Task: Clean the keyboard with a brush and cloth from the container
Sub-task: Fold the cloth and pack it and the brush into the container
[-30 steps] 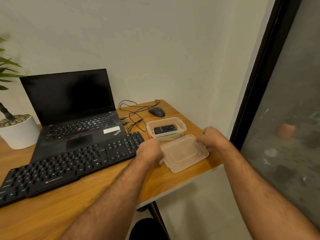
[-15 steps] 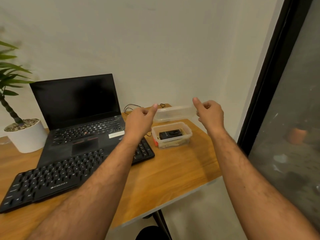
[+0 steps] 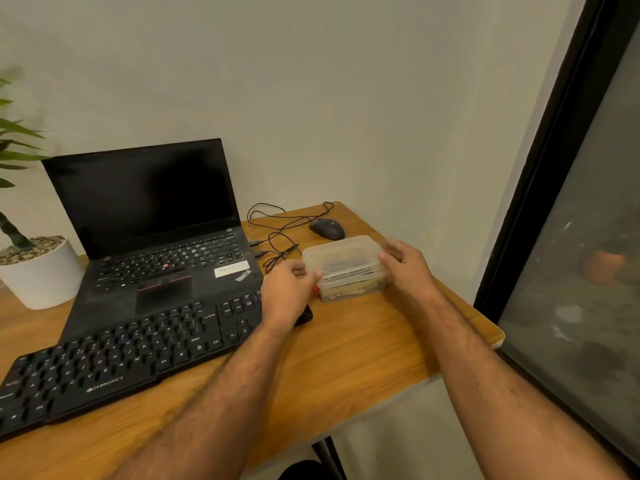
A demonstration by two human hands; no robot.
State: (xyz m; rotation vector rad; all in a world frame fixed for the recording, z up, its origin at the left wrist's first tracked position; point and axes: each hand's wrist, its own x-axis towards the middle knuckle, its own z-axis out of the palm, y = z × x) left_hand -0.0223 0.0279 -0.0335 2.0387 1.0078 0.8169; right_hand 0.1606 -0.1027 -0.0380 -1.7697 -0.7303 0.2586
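Nearest the wearer, the keyboard [image 3: 114,362] is lying at 8 o'clock along the desk [image 3: 346,358] front edge, untouched, prob. kept clear as the work surface. Past it, at 1 o'clock, both hands are flanking the container [image 3: 346,268]: left hand [image 3: 287,294] w/ fingers curled at its left end, right hand [image 3: 403,263] spread on the right end, pressing the lid [image 3: 341,254] that is sitting on top. Whether either is truly clamping, can't tell. Contents blurred. Laptop [image 3: 156,237] and mouse [image 3: 327,228] are sitting behind, out of the way.

Plain pale wall [image 3: 329,98] fills the upper frame, wooden surface [image 3: 353,351] lower centre, dark-framed window [image 3: 571,237] down the right.
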